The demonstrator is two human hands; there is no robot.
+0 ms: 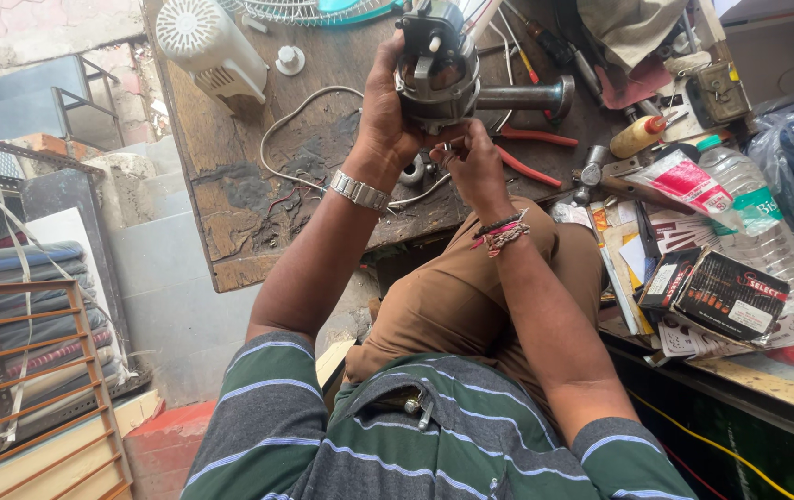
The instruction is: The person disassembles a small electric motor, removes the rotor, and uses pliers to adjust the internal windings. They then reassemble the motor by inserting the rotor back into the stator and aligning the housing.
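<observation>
You have a single view, taken from the camera on your own head. It looks steeply down and forward over your chest and lap toward the wooden workbench (230,199) ahead. The view sits close: your forearms fill the centre, with your left hand (386,116) and right hand (473,162) raised near the top edge. Floor and metal racks (17,370) fall at left, cluttered shelf (786,380) at right.

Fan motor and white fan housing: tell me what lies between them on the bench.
In the head view, a white round knob and bare worn wood lie between the fan motor and white fan housing.
</observation>
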